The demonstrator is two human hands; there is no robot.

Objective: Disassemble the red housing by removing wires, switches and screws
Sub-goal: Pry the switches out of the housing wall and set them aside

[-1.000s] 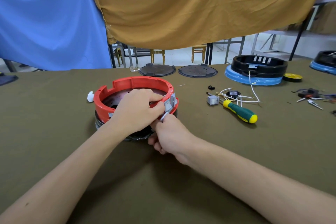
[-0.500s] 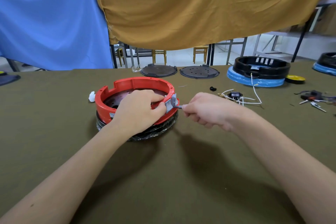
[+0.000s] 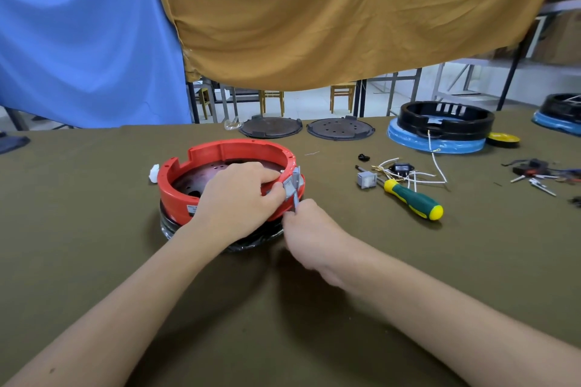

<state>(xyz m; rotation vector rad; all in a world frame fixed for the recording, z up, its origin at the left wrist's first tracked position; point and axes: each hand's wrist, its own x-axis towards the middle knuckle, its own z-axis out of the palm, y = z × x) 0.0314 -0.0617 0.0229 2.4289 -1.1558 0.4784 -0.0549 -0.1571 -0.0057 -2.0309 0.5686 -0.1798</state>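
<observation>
Right hand (image 3: 309,229) back from right of rim to near side of housing, below grey switch (image 3: 291,186); screwdriver (image 3: 413,199) uncovered again. Right fingers curled, pinching thin grey metal tab under switch. Left hand (image 3: 239,198) draped over glossy red housing (image 3: 226,151) rim, thumb and fingers gripping boxy plastic switch. Round housing sits mid-table on matte olive cloth (image 3: 94,229), atop black base. Loose white wires (image 3: 418,174) lie right.

R hand (image 3: 309,226) fingers curled under, tool tip hidden
</observation>
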